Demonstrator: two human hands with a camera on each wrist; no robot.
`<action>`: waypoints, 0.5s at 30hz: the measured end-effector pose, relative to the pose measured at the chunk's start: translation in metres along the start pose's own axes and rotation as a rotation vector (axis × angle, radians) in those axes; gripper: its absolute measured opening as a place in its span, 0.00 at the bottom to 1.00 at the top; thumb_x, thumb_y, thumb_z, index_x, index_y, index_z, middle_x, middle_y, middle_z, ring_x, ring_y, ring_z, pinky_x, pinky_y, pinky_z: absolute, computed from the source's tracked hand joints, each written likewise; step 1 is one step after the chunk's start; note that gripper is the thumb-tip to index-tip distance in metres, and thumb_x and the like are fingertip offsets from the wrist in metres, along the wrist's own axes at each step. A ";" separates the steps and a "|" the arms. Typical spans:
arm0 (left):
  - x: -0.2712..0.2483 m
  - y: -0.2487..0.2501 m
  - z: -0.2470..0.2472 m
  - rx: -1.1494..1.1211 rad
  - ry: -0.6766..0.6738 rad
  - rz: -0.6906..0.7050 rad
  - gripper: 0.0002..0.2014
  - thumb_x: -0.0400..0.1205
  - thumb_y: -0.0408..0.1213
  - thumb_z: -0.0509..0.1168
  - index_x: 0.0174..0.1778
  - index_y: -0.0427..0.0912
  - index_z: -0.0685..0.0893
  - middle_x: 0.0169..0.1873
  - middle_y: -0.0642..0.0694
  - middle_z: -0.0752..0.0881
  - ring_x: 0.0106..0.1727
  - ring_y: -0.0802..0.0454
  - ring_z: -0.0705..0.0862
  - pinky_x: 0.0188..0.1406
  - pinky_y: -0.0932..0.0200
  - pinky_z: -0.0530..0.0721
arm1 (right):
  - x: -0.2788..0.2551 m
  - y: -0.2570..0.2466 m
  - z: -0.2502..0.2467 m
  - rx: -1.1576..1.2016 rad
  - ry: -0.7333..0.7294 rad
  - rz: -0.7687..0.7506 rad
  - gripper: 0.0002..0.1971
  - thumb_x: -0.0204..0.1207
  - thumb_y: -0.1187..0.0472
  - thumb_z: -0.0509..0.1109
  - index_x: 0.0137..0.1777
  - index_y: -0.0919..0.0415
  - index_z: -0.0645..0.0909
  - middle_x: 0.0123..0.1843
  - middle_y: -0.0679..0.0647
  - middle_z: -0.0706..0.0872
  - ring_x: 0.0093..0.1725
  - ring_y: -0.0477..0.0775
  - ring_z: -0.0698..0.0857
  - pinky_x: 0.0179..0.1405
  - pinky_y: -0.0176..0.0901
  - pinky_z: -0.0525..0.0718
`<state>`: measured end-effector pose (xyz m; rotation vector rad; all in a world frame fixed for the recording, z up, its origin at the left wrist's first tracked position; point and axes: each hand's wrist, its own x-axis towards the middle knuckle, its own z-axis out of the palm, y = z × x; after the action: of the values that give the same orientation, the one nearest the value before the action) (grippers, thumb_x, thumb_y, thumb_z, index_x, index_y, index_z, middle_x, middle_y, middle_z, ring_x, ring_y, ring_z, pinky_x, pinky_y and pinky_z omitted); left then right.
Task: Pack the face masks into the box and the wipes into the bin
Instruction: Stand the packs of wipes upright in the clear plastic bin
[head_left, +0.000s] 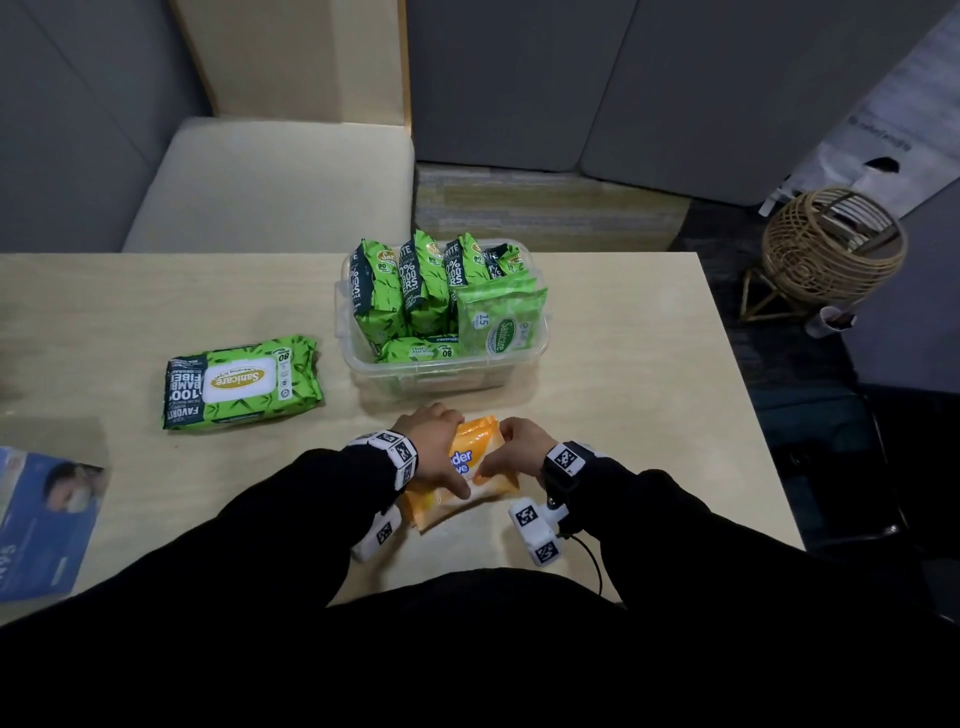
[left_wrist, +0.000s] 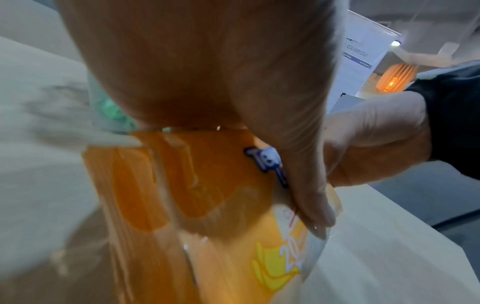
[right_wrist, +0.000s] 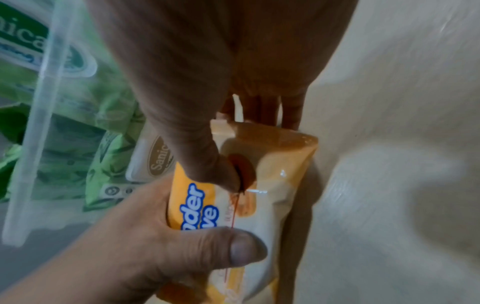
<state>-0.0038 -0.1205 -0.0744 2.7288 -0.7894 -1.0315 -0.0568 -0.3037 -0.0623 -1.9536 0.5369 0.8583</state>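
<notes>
An orange wipes pack (head_left: 470, 467) lies near the table's front edge, just in front of the clear plastic bin (head_left: 441, 371). My left hand (head_left: 436, 441) grips its left side, thumb pressed on the printed face (right_wrist: 241, 251). My right hand (head_left: 519, 441) grips its right end, thumb on the pack's top (right_wrist: 221, 174). In the left wrist view the orange pack (left_wrist: 207, 185) fills the middle under my left palm (left_wrist: 207, 72). Several green wipes packs stand in the bin. One large green wipes pack (head_left: 241, 382) lies flat on the table to the left.
A blue face mask box (head_left: 47, 519) lies at the table's far left front. Behind the table is a beige seat (head_left: 270, 182). A wicker basket (head_left: 831, 244) stands on the floor beyond the table's right edge.
</notes>
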 end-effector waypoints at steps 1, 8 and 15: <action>-0.002 0.001 0.002 0.002 -0.011 -0.010 0.55 0.57 0.70 0.82 0.76 0.46 0.73 0.69 0.45 0.77 0.67 0.43 0.78 0.62 0.50 0.78 | -0.001 0.002 0.001 -0.002 -0.004 -0.038 0.29 0.59 0.69 0.87 0.61 0.60 0.82 0.48 0.56 0.89 0.46 0.58 0.88 0.40 0.47 0.86; -0.031 0.011 -0.015 -0.057 0.025 0.028 0.44 0.55 0.68 0.82 0.61 0.51 0.75 0.54 0.46 0.88 0.50 0.44 0.84 0.45 0.49 0.84 | -0.023 0.001 -0.018 0.030 -0.125 -0.246 0.39 0.57 0.64 0.89 0.69 0.53 0.77 0.58 0.53 0.89 0.58 0.55 0.88 0.55 0.52 0.90; -0.080 0.022 -0.081 -0.274 0.228 0.102 0.46 0.53 0.71 0.82 0.66 0.62 0.75 0.55 0.57 0.88 0.49 0.52 0.87 0.49 0.51 0.88 | -0.072 -0.053 -0.060 -0.103 0.061 -0.480 0.30 0.60 0.56 0.92 0.63 0.53 0.86 0.54 0.49 0.92 0.52 0.50 0.90 0.51 0.44 0.88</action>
<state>-0.0113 -0.1047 0.0402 2.4869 -0.6849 -0.7301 -0.0492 -0.3273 0.0423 -2.0843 0.0464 0.5296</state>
